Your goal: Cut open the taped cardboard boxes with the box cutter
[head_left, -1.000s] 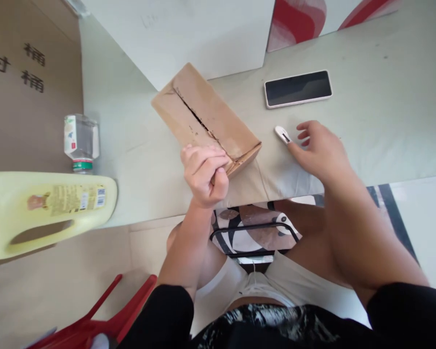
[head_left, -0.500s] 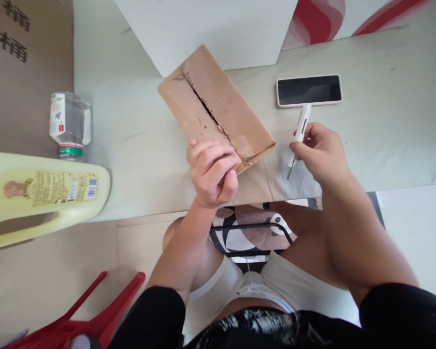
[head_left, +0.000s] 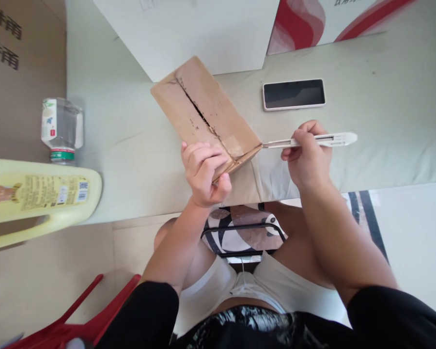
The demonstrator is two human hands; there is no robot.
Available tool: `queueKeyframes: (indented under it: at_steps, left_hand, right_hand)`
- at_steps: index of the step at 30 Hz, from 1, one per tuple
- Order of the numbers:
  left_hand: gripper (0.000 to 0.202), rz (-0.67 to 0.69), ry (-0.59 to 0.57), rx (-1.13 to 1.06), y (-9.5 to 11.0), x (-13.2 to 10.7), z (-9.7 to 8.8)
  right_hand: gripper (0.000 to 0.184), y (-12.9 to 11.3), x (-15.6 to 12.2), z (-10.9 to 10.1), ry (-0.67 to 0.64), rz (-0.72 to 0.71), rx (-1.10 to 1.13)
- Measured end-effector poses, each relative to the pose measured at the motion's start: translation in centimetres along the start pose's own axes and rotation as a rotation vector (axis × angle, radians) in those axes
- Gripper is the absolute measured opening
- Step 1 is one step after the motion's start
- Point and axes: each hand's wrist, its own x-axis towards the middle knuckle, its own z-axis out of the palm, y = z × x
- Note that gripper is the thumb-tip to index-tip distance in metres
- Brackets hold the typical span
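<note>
A small brown cardboard box point(head_left: 218, 106) lies slanted in front of me, with a ragged dark slit along the middle seam of its top. My left hand point(head_left: 205, 172) grips its near left corner, fingers on top and thumb at the near end. My right hand point(head_left: 308, 155) pinches a white utility knife point(head_left: 334, 140), held nearly level. The knife's extended blade points left, and its tip is at the box's right corner; whether it cuts in there I cannot tell. A phone point(head_left: 294, 94) with a dark screen lies beyond my right hand.
Behind the box stands a large white box point(head_left: 203, 29), with a red-and-white box point(head_left: 301, 24) beside it. To the left are a clear plastic bottle point(head_left: 62, 126), a big yellow jug point(head_left: 58, 194) and a tall brown carton point(head_left: 25, 87). A red stool point(head_left: 83, 315) stands on the floor.
My right hand has turned the utility knife from steep to nearly level and brought its blade tip left to the box's corner. My left hand keeps its hold on the box.
</note>
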Motion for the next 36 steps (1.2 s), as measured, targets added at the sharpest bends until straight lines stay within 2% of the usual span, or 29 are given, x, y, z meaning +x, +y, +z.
queueKeyframes:
  at_steps: [5,8,11,14,16,18,20,24,27,30,36]
  left_hand:
    - [0.026,-0.011,0.022,-0.011,-0.1,-0.2,0.2]
    - [0.027,-0.026,-0.01,-0.019,-0.1,-0.4,0.1]
    - [0.027,-0.053,-0.033,-0.033,0.0,-0.5,-0.2]
    - [0.023,-0.07,-0.035,-0.096,0.2,-0.5,-0.3]
    - [0.023,-0.055,-0.03,-0.068,0.3,-0.5,-0.3]
    - [0.026,-0.029,-0.031,-0.001,0.3,-0.6,-0.4]
    - [0.031,-0.026,-0.065,0.049,0.2,-0.9,-0.6]
    - [0.03,-0.094,-0.116,-0.009,0.4,-1.3,-0.9]
    - [0.025,-0.08,-0.054,-0.07,0.9,-1.0,-0.7]
    - [0.023,-0.015,0.021,-0.009,1.1,-0.6,-0.4]
    - [0.022,-0.043,-0.047,0.113,0.7,-1.4,0.0]
  right_hand:
    - [0.018,0.3,-0.1,0.0,0.113,-0.101,-0.168]
    - [0.013,-0.1,-0.3,0.1,0.172,-0.138,-0.247]
    - [0.029,-1.2,-1.4,0.6,0.183,-0.223,-0.332]
    - [0.051,-2.2,-3.5,0.9,0.111,-0.372,-0.474]
    - [0.058,-2.4,-4.9,0.8,-0.017,-0.463,-0.573]
    - [0.055,-2.4,-6.0,0.7,-0.164,-0.545,-0.684]
    - [0.044,-2.3,-6.5,0.5,-0.248,-0.655,-0.761]
    - [0.023,-2.0,-6.5,0.5,-0.251,-0.862,-0.78]
    - [0.019,-2.1,-6.4,0.8,-0.315,-0.895,-0.789]
    - [0.018,-2.5,-6.5,1.2,-0.386,-0.881,-0.801]
    - [0.02,-2.7,-6.7,1.6,-0.345,-0.905,-0.939]
